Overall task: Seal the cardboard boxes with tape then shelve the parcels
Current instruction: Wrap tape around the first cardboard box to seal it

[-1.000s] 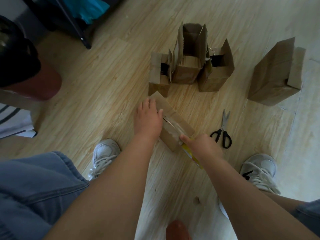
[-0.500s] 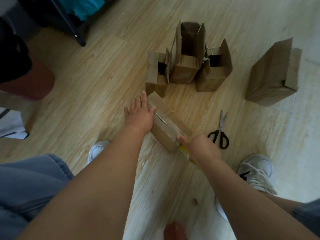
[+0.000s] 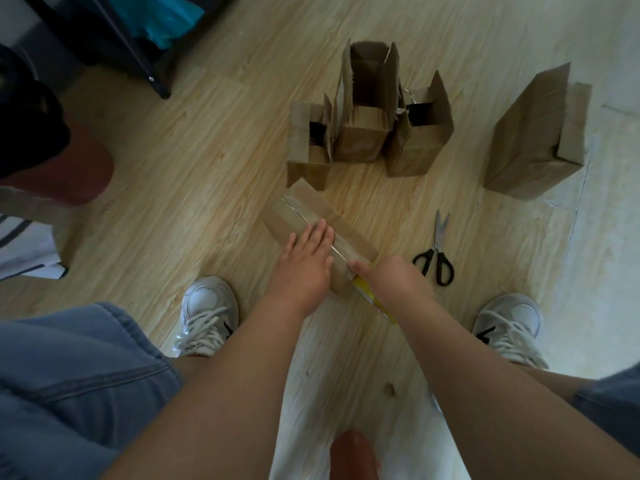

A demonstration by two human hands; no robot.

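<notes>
Five cardboard boxes (image 3: 533, 140), one pair of scissors (image 3: 437, 252), one yellow tape roll (image 3: 372, 299) and two white shoes (image 3: 207, 310).

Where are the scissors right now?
In the head view, the scissors lie on the wooden floor, just right of the right hand gripping the tape roll and the box being taped, ahead of the right shoe.

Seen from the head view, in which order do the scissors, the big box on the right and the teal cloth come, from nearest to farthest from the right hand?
1. Scissors, on the floor just right of the right hand.
2. Big box, farther ahead on the right.
3. Teal cloth, far ahead on the left.
</notes>
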